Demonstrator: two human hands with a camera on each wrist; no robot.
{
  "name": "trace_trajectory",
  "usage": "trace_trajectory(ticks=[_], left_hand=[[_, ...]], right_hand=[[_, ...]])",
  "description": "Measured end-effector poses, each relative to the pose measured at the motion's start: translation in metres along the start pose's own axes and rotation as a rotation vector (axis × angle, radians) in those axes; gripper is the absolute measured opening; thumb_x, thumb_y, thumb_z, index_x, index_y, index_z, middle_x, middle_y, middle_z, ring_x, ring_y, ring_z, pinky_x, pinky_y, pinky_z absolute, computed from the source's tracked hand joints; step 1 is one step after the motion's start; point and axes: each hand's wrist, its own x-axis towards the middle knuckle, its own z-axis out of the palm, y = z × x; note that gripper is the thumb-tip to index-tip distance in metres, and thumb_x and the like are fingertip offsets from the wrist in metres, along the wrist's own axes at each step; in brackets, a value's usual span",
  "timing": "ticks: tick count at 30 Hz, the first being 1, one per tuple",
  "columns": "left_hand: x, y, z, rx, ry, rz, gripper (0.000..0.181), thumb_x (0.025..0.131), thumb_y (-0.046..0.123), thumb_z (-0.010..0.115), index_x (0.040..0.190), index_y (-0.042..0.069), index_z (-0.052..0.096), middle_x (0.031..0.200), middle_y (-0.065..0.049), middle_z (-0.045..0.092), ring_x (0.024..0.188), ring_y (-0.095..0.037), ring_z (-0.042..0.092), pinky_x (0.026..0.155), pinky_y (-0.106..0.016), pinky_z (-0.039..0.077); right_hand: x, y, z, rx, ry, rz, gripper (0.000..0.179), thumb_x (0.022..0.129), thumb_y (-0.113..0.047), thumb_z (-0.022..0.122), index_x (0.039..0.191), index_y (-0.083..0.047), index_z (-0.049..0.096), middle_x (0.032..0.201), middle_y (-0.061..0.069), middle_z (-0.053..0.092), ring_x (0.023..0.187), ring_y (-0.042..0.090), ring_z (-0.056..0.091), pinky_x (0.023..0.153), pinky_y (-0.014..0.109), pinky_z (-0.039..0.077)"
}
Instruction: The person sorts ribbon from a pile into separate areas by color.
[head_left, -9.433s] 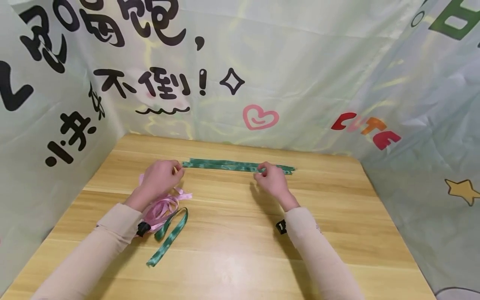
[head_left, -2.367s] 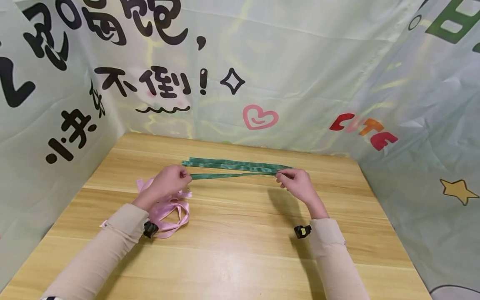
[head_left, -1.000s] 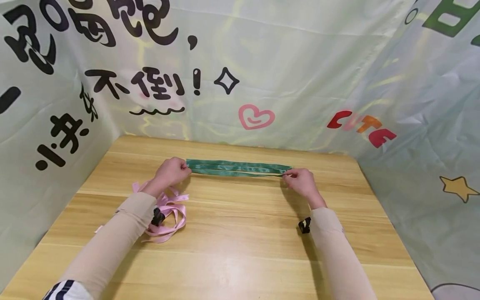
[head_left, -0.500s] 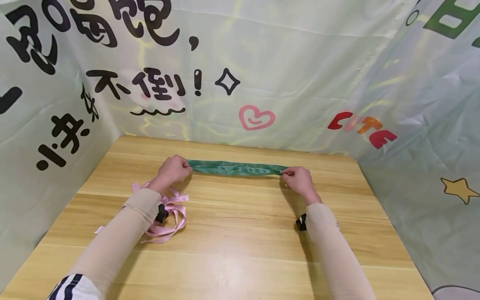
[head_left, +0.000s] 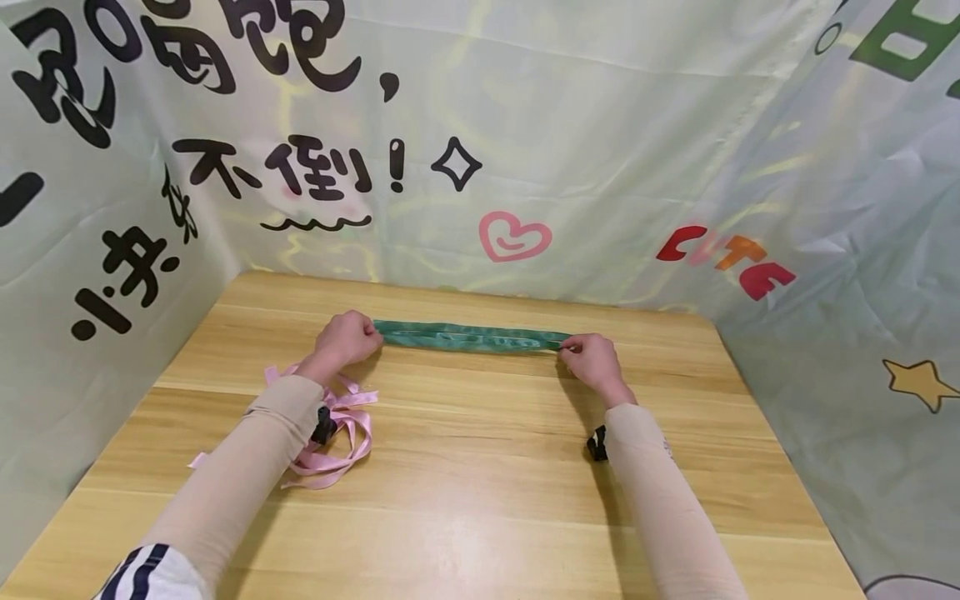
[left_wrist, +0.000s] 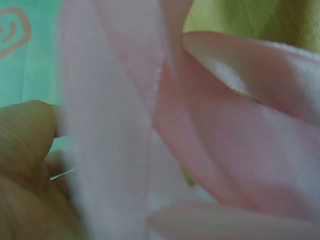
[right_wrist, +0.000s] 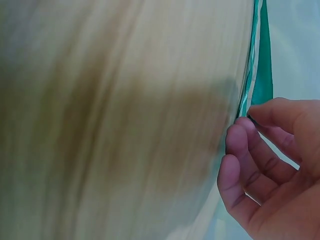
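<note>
Green ribbons (head_left: 468,337) stretch side by side across the back of the table, almost touching one another. My left hand (head_left: 343,342) pinches their left end. At the right end, my right hand (head_left: 594,363) pinches the ribbon between thumb and forefinger; in the right wrist view the green ribbon (right_wrist: 263,65) runs up from those fingertips. Below my left wrist lies a loose heap of pink ribbon (head_left: 360,433), partly covered by the sleeve. Pink ribbon (left_wrist: 115,125) fills most of the left wrist view and hides the left fingertips.
The wooden table (head_left: 465,492) carries the ribbons. A printed cloth (head_left: 600,142) with black lettering and a pink heart rises behind the table and at both sides. Small black wrist cameras (head_left: 597,444) hang under the sleeves.
Earlier a green ribbon lay by the pink heap; both hands then stretched it in front of the others. It has moved back against them, and the gaps have narrowed. The right hand has shifted slightly left.
</note>
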Motion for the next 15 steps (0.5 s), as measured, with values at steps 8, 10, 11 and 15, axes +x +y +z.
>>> trace_trajectory(ticks=[8,10,11,15], left_hand=[[0.0031,-0.0014,0.0033,0.012,-0.001,-0.005,0.04,0.098,0.023,0.061,0.063,0.018,0.043,0.058,0.005,0.037,0.059,-0.015,0.038,0.06,-0.032,0.031],[0.003,-0.0013,0.003,0.011,0.0,-0.009,0.039,0.098,0.023,0.061,0.063,0.018,0.043,0.059,0.004,0.038,0.059,-0.016,0.038,0.06,-0.032,0.032],[0.0028,-0.0011,0.0026,0.012,-0.001,-0.011,0.039,0.098,0.023,0.061,0.063,0.018,0.043,0.059,0.004,0.038,0.059,-0.016,0.038,0.06,-0.032,0.032],[0.0014,-0.0012,0.0013,0.02,0.005,-0.018,0.036,0.098,0.024,0.062,0.066,0.017,0.046,0.062,0.002,0.042,0.062,-0.017,0.041,0.061,-0.033,0.032]], right_hand=[[0.0003,0.0029,0.0011,-0.054,0.012,0.002,0.025,0.103,-0.015,0.062,0.12,-0.003,0.077,0.113,0.021,0.077,0.09,0.03,0.068,0.074,0.037,0.051],[0.0,0.0045,0.0008,-0.053,0.012,0.01,0.025,0.103,-0.015,0.062,0.121,-0.004,0.076,0.112,0.022,0.076,0.088,0.03,0.068,0.072,0.037,0.051],[0.0,0.0054,0.0008,-0.054,0.013,0.01,0.025,0.103,-0.015,0.062,0.121,-0.005,0.076,0.111,0.021,0.076,0.085,0.029,0.067,0.07,0.036,0.05],[-0.0001,0.0084,0.0015,-0.038,0.019,-0.002,0.025,0.103,-0.016,0.062,0.121,-0.005,0.076,0.099,0.019,0.076,0.071,0.022,0.061,0.063,0.032,0.046]])
